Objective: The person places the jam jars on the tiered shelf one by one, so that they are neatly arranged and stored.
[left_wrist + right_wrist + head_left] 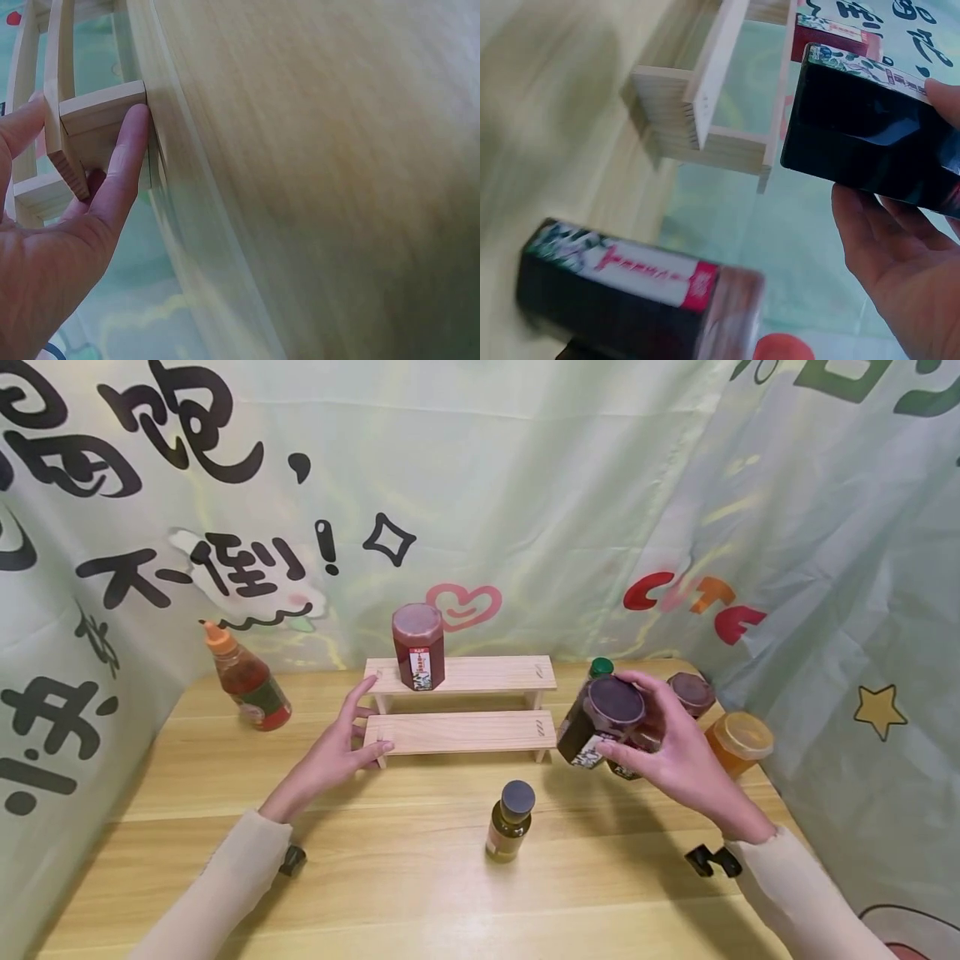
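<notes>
My right hand (667, 747) grips a dark jar with a purple lid (600, 718) in the air, just right of a two-step wooden shelf (457, 732). In the right wrist view, thumb and fingers lie on opposite sides of this dark jar (862, 135), its printed label facing up. At the shelf's left end my left hand (333, 760) holds the lower step; the left wrist view shows the thumb on the board (64, 112) and fingers around its leg. A similar red-brown jar (405, 647) stands on the upper step, towards the left.
A sauce bottle with an orange cap (255, 689) stands back left. A small dark-capped bottle (510, 827) stands in front of the shelf. Right of the shelf are a green-capped bottle (601, 667), a purple-lidded jar (692, 693), a yellow-lidded jar (738, 743) and another labelled jar (622, 292).
</notes>
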A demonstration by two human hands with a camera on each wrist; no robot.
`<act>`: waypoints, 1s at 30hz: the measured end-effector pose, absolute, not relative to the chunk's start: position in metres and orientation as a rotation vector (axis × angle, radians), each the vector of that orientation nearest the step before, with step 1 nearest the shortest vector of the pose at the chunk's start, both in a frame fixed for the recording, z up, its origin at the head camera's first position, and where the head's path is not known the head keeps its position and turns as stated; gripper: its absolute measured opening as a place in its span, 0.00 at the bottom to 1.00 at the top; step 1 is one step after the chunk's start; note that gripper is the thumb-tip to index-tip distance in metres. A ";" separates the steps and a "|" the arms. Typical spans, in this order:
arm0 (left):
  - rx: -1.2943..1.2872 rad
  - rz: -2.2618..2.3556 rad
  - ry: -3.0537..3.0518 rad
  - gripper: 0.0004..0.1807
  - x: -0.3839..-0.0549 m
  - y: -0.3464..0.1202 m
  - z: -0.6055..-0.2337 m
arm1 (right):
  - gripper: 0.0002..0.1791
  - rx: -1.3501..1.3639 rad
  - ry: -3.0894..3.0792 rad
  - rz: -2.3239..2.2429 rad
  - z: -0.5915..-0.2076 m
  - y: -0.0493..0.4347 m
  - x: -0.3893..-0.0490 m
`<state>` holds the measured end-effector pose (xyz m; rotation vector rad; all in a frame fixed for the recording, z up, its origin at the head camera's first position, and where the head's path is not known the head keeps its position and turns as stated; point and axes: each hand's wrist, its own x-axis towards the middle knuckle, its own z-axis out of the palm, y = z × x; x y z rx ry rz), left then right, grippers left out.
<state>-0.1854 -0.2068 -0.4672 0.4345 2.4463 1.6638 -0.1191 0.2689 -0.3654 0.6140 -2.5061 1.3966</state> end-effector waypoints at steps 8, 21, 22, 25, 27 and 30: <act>0.438 1.655 2.456 0.61 -0.185 -0.208 -0.469 | 0.51 0.680 -2.458 1.484 -0.359 0.244 -0.153; 0.428 1.643 2.467 0.61 -0.189 -0.208 -0.467 | 0.49 0.773 -2.432 1.579 -0.349 0.203 -0.206; 0.432 1.644 2.466 0.61 -0.189 -0.208 -0.467 | 0.49 0.783 -2.427 1.590 -0.349 0.201 -0.210; 0.435 1.648 2.466 0.61 -0.189 -0.207 -0.466 | 0.49 0.822 -2.408 1.649 -0.349 0.194 -0.222; 0.442 1.648 2.465 0.62 -0.188 -0.207 -0.465 | 0.49 0.846 -2.400 1.687 -0.349 0.189 -0.228; 0.443 1.651 2.462 0.62 -0.186 -0.207 -0.466 | 0.49 0.870 -2.402 1.718 -0.351 0.184 -0.236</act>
